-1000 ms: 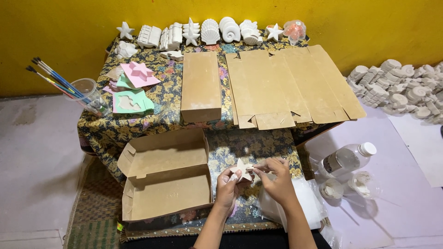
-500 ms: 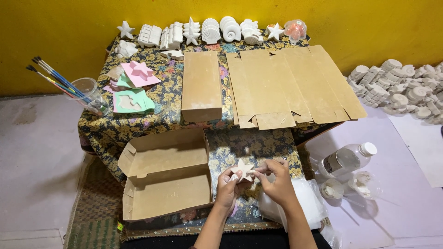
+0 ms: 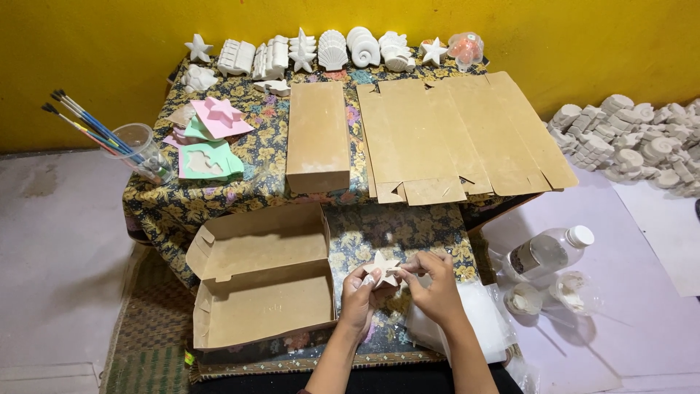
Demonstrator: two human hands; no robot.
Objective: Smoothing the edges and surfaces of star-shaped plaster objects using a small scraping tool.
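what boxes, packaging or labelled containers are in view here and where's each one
Open brown cardboard box: left of the hands, lid flap up, nothing inside.
Closed brown box: table centre, long, rectangular.
Flattened brown cardboard: table right, unfolded.
Clear plastic bottle: floor at right, lying down, white cap, dark label.
Left hand and right hand hold a white star.

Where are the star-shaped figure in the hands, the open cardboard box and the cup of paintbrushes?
star-shaped figure (image 3: 383, 267), head view, on its white centre.
open cardboard box (image 3: 264, 309), head view, on its inner floor.
cup of paintbrushes (image 3: 146, 155), head view, on the clear cup wall.
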